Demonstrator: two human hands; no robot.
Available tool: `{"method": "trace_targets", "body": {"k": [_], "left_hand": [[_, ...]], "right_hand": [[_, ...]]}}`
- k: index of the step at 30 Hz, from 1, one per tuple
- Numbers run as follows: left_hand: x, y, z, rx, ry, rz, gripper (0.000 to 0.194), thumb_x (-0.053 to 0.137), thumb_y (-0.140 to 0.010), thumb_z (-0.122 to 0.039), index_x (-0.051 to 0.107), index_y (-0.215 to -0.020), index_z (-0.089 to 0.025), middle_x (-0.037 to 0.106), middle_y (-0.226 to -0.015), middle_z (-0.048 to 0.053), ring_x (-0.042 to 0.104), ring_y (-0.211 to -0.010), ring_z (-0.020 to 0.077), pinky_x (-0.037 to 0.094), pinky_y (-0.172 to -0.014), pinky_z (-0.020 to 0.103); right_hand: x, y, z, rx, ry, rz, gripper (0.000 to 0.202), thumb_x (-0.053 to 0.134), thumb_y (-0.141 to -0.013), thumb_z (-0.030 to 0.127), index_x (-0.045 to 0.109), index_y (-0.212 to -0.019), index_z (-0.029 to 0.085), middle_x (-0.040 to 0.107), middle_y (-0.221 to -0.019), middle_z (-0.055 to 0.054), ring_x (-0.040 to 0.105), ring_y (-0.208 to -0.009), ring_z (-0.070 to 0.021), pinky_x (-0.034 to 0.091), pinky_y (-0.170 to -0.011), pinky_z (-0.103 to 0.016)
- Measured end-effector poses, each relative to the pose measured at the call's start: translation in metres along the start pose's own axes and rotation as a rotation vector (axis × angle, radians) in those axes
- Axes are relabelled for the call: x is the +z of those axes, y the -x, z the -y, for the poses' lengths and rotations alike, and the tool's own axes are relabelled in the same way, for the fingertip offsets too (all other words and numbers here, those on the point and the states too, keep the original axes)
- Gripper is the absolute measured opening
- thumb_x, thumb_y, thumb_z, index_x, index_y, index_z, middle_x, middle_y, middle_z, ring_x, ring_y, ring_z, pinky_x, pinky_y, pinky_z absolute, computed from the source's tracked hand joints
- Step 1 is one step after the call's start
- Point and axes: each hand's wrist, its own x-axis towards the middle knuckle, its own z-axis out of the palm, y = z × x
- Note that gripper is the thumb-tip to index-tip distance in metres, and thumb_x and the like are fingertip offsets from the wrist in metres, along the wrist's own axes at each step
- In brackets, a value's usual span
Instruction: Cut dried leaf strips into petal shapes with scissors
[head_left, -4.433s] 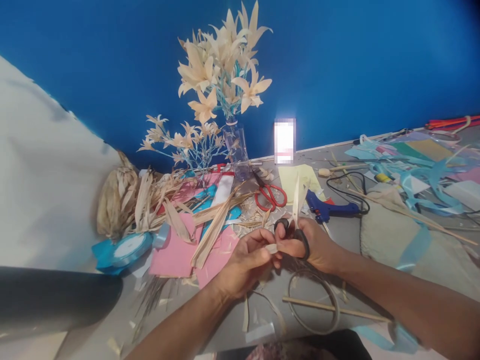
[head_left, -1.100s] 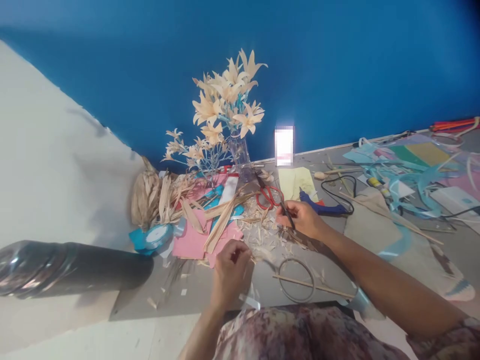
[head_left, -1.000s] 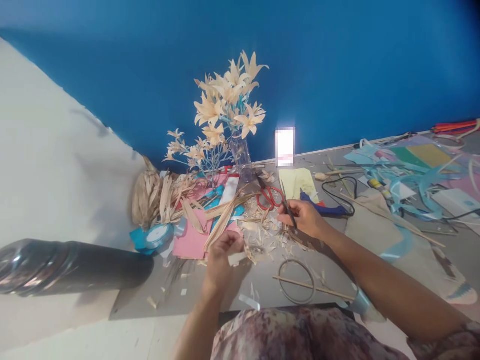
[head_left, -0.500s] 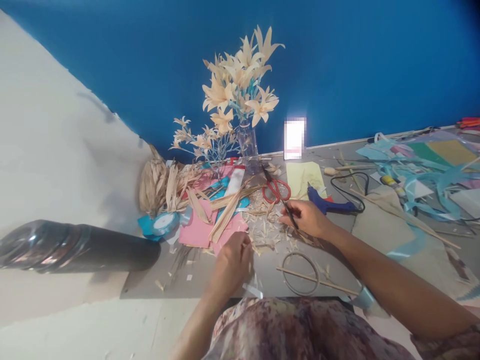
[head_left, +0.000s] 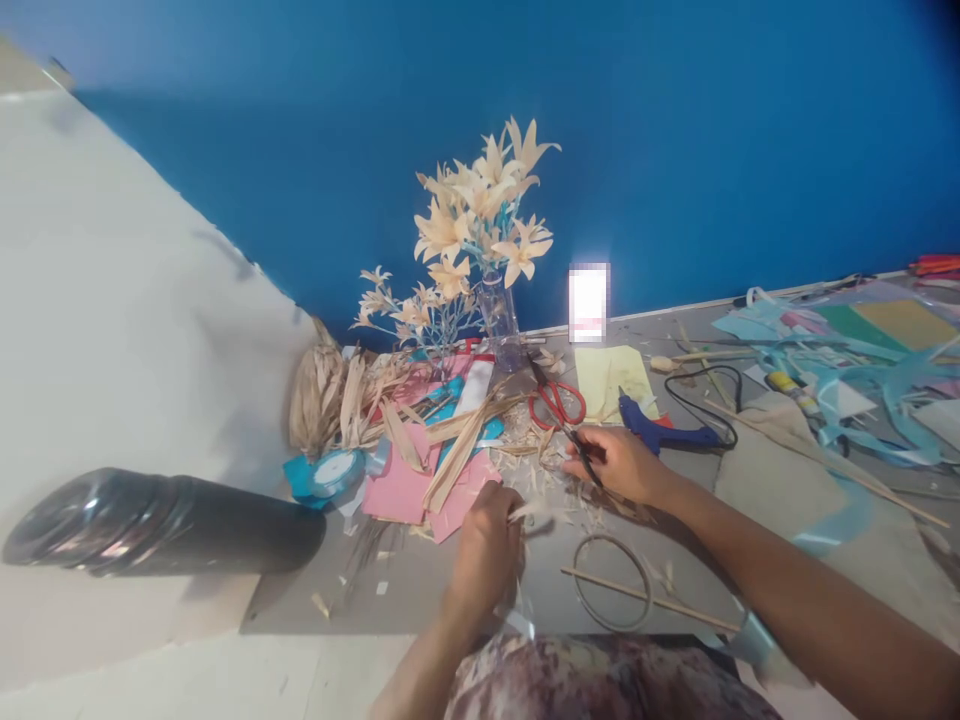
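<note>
My left hand (head_left: 487, 535) is closed in a pinch low over the front of the table. A pale, blurred piece of dried husk (head_left: 541, 512) sticks out from its fingertips. My right hand (head_left: 619, 465) has its fingers closed around a slim dark tool (head_left: 586, 458); its exact kind I cannot make out. Just beyond that hand lie red-handled scissors (head_left: 556, 405). Pale husk scraps (head_left: 536, 455) are scattered between the hands, and pink sheets (head_left: 397, 487) with husk strips (head_left: 454, 470) on them lie left of my left hand.
A blue glue gun (head_left: 667, 430) lies beside my right wrist. A ring (head_left: 611, 582) and a thin stick sit near the front edge. Pale flowers stand in a clear vase (head_left: 499, 320) by the wall. Ribbon spool (head_left: 334, 472) and dark cylinder (head_left: 217, 525) are left.
The view has tilted up, so things sit lower in it. My left hand has turned slightly, and the pale husk piece now shows at its fingertips. My right hand keeps the dark tool.
</note>
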Motion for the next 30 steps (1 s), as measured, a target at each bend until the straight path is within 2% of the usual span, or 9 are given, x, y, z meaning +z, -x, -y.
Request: {"method": "trace_targets", "body": {"k": [2,6,7,9,12,15,18,26,30], "left_hand": [[-0.01,-0.002,-0.003,0.021,0.084,-0.001,0.028,0.048,-0.076,-0.003,0.066,-0.088,-0.021,0.062,-0.09,0.006,0.061,-0.087,0.0209,0.048,-0.081,0.032],[-0.032,-0.01,-0.004,0.151,0.247,0.218,0.047,0.057,-0.074,-0.008,0.069,-0.114,-0.029,0.068,-0.114,0.005,0.065,-0.099,0.0208,0.049,-0.086,0.03],[-0.038,-0.014,0.0,0.131,0.25,0.175,0.041,0.056,-0.077,-0.01,0.07,-0.111,-0.028,0.07,-0.11,0.005,0.066,-0.096,0.0208,0.049,-0.085,0.03],[-0.049,-0.027,0.01,0.01,0.195,-0.083,0.024,0.051,-0.084,-0.016,0.071,-0.095,-0.024,0.072,-0.093,0.006,0.066,-0.087,0.0218,0.048,-0.082,0.032],[-0.06,-0.049,0.026,-0.07,0.07,-0.347,0.016,0.054,-0.085,-0.021,0.068,-0.093,-0.021,0.069,-0.099,0.01,0.061,-0.099,0.0264,0.044,-0.089,0.037],[-0.062,-0.066,0.036,-0.186,0.171,-0.327,0.016,0.065,-0.073,-0.019,0.067,-0.09,-0.021,0.068,-0.095,0.009,0.059,-0.101,0.028,0.042,-0.086,0.037],[-0.059,-0.074,0.041,-0.25,0.324,-0.299,0.001,0.064,-0.073,-0.02,0.064,-0.073,-0.02,0.064,-0.075,0.005,0.06,-0.083,0.0245,0.043,-0.076,0.033],[-0.059,-0.069,0.051,-0.292,0.851,-0.227,0.033,0.065,-0.071,-0.041,0.059,-0.093,-0.018,0.06,-0.064,-0.001,0.057,-0.051,0.0167,0.048,-0.054,0.031],[-0.052,-0.061,0.039,-0.301,1.067,-0.167,0.032,0.071,-0.069,-0.038,0.054,-0.09,-0.02,0.059,-0.06,-0.004,0.057,-0.047,0.0162,0.051,-0.052,0.033]], "right_hand": [[0.0,0.0,0.0,-0.015,-0.002,-0.002,0.02,0.074,-0.076,0.038,0.068,-0.072,0.02,0.063,-0.061,0.0,0.046,-0.055,-0.015,0.029,-0.054,-0.025],[0.001,-0.001,0.0,-0.018,0.048,0.012,0.02,0.073,-0.076,0.037,0.066,-0.07,0.02,0.063,-0.061,-0.001,0.047,-0.055,-0.0159,0.029,-0.054,-0.026],[0.001,-0.001,0.0,-0.017,0.046,0.006,0.019,0.073,-0.076,0.037,0.066,-0.069,0.02,0.063,-0.061,-0.001,0.048,-0.055,-0.0161,0.03,-0.054,-0.026],[0.002,-0.002,-0.001,-0.017,0.014,-0.014,0.018,0.074,-0.074,0.036,0.067,-0.069,0.021,0.064,-0.061,-0.001,0.048,-0.055,-0.0163,0.031,-0.054,-0.026],[0.004,-0.002,-0.001,-0.014,-0.036,-0.017,0.016,0.074,-0.074,0.036,0.068,-0.07,0.021,0.065,-0.062,-0.001,0.049,-0.055,-0.0164,0.032,-0.054,-0.026],[0.005,-0.002,0.0,0.0,-0.032,0.016,0.016,0.072,-0.075,0.035,0.068,-0.072,0.02,0.064,-0.062,-0.001,0.049,-0.056,-0.0161,0.033,-0.054,-0.026],[0.005,-0.002,0.002,0.041,-0.032,0.043,0.017,0.07,-0.075,0.036,0.067,-0.074,0.019,0.064,-0.063,0.0,0.049,-0.057,-0.0157,0.034,-0.055,-0.026],[-0.002,-0.003,0.011,0.169,-0.522,0.279,0.039,0.081,-0.066,0.036,0.064,-0.095,0.017,0.067,-0.092,-0.005,0.057,-0.071,-0.0158,0.046,-0.064,-0.026],[0.001,-0.013,0.042,0.243,-0.635,0.396,0.034,0.082,-0.068,0.034,0.064,-0.089,0.015,0.065,-0.079,-0.003,0.056,-0.068,-0.0137,0.043,-0.06,-0.023]]}}
